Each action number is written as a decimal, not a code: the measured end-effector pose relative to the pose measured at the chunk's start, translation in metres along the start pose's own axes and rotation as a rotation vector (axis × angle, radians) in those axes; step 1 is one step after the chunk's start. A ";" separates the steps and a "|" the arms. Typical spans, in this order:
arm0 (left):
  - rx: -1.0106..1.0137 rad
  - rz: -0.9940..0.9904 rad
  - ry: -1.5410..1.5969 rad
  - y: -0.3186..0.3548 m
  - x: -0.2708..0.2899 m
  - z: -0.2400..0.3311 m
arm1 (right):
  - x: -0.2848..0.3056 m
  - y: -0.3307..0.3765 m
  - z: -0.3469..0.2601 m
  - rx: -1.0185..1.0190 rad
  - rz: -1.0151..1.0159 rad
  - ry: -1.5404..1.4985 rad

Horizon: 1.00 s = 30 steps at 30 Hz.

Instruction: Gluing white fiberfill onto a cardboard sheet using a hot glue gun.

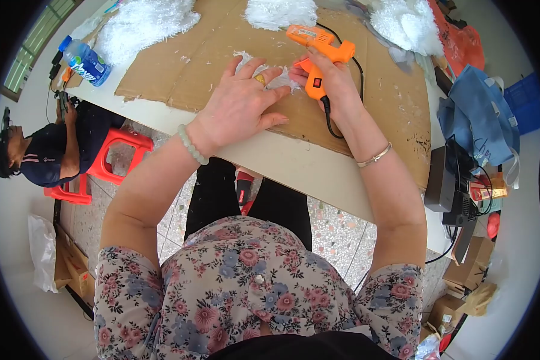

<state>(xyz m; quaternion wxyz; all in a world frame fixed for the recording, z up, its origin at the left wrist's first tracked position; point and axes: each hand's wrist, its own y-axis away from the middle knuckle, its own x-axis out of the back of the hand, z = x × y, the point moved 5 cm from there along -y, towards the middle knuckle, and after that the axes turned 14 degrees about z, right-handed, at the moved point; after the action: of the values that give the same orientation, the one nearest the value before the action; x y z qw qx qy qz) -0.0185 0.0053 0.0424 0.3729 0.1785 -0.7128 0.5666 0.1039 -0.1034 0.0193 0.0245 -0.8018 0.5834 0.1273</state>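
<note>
My right hand point(341, 87) is wrapped round an orange glue gun point(315, 85), whose black cord point(328, 114) hangs from the handle. Its barrel points toward the far left, above the cardboard. With fingers spread, my left hand point(244, 103) lies over a small white fringed piece point(274, 79) on the cardboard sheet point(168, 78). Most of that piece is hidden under the fingers. The right fingertips are close to its right end.
White shredded heaps point(147, 27) lie along the table's far side. A blue-labelled bottle point(85, 61) stands at the left. Right of the cardboard are a blue bag point(483, 114) and black box-shaped devices point(441, 177). A person point(48, 150) sits on a red stool point(123, 150) at the left.
</note>
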 end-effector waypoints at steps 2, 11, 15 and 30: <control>-0.018 -0.005 -0.033 -0.002 -0.003 -0.001 | 0.001 0.002 -0.006 -0.001 0.004 -0.042; 0.163 0.073 0.239 0.005 -0.007 -0.018 | -0.010 0.016 -0.009 0.017 -0.098 -0.038; 0.279 0.086 0.280 0.020 0.010 -0.033 | -0.008 0.014 -0.003 -0.001 -0.080 0.058; 0.054 0.001 -0.027 0.013 -0.001 -0.019 | -0.009 0.015 -0.002 0.012 -0.088 0.047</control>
<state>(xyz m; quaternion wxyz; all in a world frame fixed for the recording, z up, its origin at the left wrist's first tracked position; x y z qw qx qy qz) -0.0208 0.0268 0.0340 0.3580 0.1955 -0.7024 0.5833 0.0876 -0.0999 0.0255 0.0211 -0.8291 0.5489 0.1040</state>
